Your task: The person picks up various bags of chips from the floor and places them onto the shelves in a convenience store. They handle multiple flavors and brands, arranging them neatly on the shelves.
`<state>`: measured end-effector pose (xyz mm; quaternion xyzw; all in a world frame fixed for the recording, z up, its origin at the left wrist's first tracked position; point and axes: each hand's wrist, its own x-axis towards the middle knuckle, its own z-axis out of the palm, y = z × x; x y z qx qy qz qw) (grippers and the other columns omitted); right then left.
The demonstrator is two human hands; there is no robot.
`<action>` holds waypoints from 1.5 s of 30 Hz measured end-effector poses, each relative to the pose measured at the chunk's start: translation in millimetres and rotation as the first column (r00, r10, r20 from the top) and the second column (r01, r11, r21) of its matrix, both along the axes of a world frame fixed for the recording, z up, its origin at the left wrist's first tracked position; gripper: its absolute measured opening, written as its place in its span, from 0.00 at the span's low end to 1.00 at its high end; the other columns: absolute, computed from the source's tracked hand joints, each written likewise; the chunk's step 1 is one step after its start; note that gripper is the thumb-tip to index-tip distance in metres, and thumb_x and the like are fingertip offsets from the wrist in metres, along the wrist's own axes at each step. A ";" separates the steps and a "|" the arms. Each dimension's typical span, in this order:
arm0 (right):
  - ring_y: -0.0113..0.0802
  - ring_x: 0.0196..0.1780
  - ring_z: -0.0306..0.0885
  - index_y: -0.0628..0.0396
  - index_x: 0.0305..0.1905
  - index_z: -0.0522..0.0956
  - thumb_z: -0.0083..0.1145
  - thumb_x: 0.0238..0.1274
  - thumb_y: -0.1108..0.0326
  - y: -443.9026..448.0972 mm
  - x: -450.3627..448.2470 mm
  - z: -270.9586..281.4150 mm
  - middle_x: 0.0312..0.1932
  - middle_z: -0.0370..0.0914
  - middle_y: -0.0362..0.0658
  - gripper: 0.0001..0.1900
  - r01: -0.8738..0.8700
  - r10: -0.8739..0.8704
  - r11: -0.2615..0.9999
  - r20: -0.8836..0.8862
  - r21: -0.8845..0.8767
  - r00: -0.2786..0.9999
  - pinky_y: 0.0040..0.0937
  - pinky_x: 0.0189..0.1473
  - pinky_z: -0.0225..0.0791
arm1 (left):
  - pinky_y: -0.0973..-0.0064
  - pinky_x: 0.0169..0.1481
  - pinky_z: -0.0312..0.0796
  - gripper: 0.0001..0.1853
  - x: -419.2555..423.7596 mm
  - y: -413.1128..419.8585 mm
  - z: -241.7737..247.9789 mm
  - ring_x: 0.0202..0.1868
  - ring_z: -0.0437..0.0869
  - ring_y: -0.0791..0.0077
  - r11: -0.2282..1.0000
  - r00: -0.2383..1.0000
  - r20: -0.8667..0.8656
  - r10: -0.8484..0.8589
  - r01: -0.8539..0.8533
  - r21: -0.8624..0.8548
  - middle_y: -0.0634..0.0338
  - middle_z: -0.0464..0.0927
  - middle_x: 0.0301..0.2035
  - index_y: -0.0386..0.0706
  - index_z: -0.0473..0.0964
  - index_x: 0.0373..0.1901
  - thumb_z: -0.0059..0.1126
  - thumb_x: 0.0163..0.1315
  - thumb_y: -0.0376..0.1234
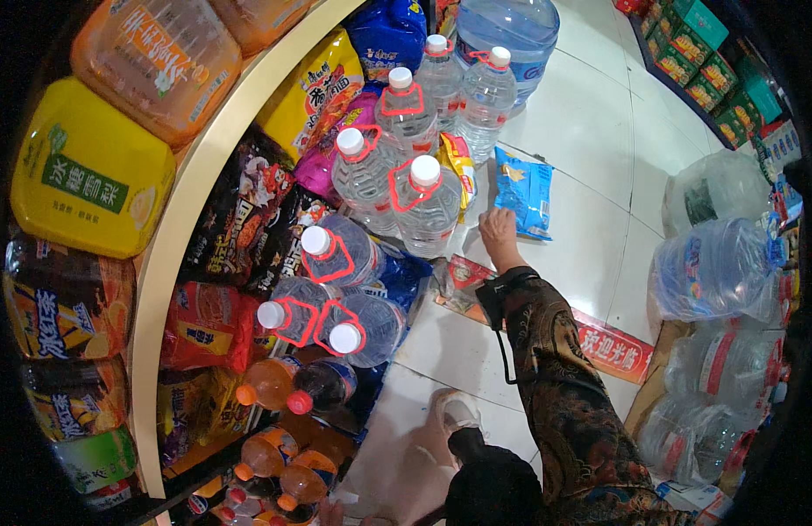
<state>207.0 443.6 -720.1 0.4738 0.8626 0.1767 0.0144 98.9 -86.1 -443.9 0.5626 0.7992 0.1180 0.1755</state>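
My right hand (pixel 500 234) is low over the white tiled floor, beside the lower left edge of a blue snack bag (pixel 525 193) that lies flat. The fingers are curled and partly hidden, so I cannot tell whether they grip the bag's edge. To the left of the hand stands a large clear water bottle (pixel 427 209) with a white cap and a red carry handle. A yellow and red snack packet (pixel 460 172) leans upright against the bottles. I cannot make out my left hand; it is out of view.
Several more handled water bottles (pixel 366 177) stand along a shelf with noodle packs (pixel 317 92). Orange soda bottles (pixel 264 381) are nearer me. Wrapped water jugs (pixel 715 266) line the right side. A red floor strip (pixel 613 345) crosses the tiles, and a large water barrel (pixel 511 39) stands at the back.
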 end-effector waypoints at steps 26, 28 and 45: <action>0.20 0.33 0.61 0.57 0.30 0.69 0.48 0.62 0.62 -239.1 48.8 463.6 0.32 0.65 0.36 0.10 -0.994 -0.411 -0.019 -0.905 -0.107 0.105 0.19 0.34 0.57 | 0.65 0.60 0.57 0.40 -54.2 25.2 154.9 0.61 0.57 0.61 0.785 0.519 0.834 -0.189 -0.431 0.446 0.51 0.54 0.60 0.36 0.45 0.63 0.51 0.57 0.48; 0.23 0.35 0.63 0.57 0.31 0.69 0.50 0.60 0.60 -275.3 21.2 464.5 0.32 0.65 0.37 0.11 -0.976 -0.498 -0.129 -0.841 -0.173 0.214 0.20 0.36 0.59 | 0.67 0.57 0.62 0.37 -63.0 1.5 157.8 0.56 0.66 0.64 0.796 0.249 0.951 -0.184 -0.529 0.293 0.52 0.63 0.55 0.35 0.52 0.60 0.53 0.57 0.48; 0.16 0.30 0.64 0.63 0.34 0.77 0.54 0.58 0.60 -422.6 -57.5 444.6 0.26 0.71 0.31 0.14 -0.858 -0.534 0.307 -0.820 -0.413 0.203 0.18 0.32 0.60 | 0.69 0.42 0.75 0.28 -45.0 -112.3 157.6 0.38 0.79 0.67 0.266 0.035 0.987 -0.155 -0.961 0.076 0.53 0.75 0.40 0.36 0.67 0.45 0.47 0.58 0.52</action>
